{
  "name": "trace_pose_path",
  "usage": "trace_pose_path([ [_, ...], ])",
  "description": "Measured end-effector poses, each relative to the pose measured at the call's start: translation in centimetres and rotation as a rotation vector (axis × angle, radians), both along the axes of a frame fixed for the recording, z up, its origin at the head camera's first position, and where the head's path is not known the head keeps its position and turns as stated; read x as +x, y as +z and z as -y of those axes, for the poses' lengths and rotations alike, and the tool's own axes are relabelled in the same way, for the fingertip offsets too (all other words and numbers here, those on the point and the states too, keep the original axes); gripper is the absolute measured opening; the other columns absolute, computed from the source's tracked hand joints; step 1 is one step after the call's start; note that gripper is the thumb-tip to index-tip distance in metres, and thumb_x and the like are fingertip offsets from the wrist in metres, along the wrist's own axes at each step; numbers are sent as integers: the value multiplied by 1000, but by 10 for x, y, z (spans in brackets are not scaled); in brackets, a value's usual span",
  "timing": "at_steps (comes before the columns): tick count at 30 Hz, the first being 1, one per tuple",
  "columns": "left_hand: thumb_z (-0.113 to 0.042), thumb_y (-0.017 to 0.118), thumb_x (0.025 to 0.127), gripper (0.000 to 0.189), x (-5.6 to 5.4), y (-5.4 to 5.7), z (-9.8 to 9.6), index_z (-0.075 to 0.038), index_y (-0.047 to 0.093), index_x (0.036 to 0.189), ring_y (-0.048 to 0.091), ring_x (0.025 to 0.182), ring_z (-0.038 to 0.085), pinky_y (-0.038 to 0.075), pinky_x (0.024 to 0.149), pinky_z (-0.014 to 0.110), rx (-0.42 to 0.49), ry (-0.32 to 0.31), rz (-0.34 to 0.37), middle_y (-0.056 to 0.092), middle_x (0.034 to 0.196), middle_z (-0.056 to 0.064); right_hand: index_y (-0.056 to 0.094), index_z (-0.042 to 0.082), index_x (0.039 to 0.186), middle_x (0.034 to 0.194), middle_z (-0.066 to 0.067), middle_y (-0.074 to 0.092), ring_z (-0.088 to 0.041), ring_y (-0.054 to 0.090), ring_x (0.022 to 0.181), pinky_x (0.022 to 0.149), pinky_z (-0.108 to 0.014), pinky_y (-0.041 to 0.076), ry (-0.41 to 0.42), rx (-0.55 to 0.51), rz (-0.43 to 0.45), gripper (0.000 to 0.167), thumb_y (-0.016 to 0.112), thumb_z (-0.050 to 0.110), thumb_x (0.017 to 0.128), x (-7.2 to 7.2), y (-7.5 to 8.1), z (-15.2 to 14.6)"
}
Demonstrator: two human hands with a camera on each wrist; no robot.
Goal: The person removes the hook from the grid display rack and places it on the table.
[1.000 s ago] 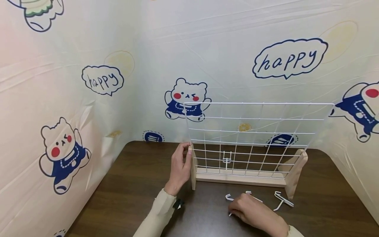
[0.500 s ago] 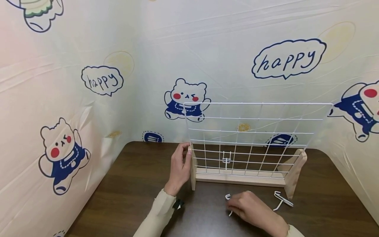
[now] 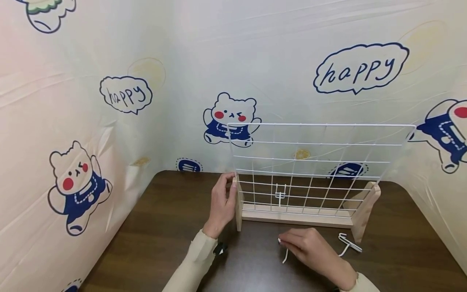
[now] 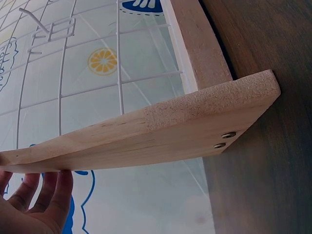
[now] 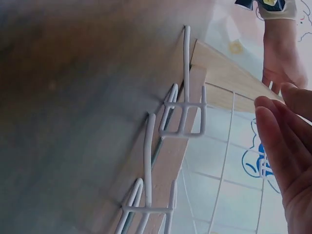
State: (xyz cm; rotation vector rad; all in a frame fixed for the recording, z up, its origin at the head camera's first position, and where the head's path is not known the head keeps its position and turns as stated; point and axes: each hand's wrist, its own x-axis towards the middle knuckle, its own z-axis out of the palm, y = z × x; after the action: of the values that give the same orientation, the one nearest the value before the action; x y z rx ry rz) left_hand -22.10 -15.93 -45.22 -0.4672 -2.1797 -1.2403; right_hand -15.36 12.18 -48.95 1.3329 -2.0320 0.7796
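Note:
My left hand point(image 3: 222, 202) grips the left wooden end panel of a stand point(image 3: 295, 217), which holds up a white wire grid panel point(image 3: 310, 162). In the left wrist view its fingers point(image 4: 63, 195) pass behind the panel's edge. My right hand point(image 3: 310, 247) hovers low over the table, its thumb and fingers close together. Below its fingertips lies a white wire hook point(image 3: 285, 256), partly hidden by the hand. Two such hooks show in the right wrist view, a farther hook point(image 5: 184, 117) and a nearer hook point(image 5: 147, 195), both apart from the fingers there.
Another white hook point(image 3: 350, 244) lies by the stand's right foot. One hook point(image 3: 280, 194) hangs on the lower part of the grid. Behind the dark wooden table point(image 3: 146, 243) hangs a printed curtain point(image 3: 164, 121). A small dark object point(image 3: 220, 248) is at the left wrist.
My right hand has lifted slightly and moved a little away from me above the hooks. The left hand has stayed on the stand. The head view has tilted slightly.

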Motion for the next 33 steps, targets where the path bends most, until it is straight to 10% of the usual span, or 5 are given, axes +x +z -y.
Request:
trace_pose_path([
  [7,-17,52,108,26,-1,1,1,-5,61,129,67,103,20,65,87,40,1,5,-8,68,120,11,79,8,97,90,1,79,-10,76,77,73,-19,61,-71,-70,-50,34,54,28,108,-5,10,-3],
  [33,-15,53,107,26,-1,-3,1,-4,61,129,68,102,19,65,86,39,7,0,-13,68,120,9,82,6,99,88,-5,81,-17,77,73,68,-23,62,-208,-255,-160,35,56,29,108,-21,26,3],
])
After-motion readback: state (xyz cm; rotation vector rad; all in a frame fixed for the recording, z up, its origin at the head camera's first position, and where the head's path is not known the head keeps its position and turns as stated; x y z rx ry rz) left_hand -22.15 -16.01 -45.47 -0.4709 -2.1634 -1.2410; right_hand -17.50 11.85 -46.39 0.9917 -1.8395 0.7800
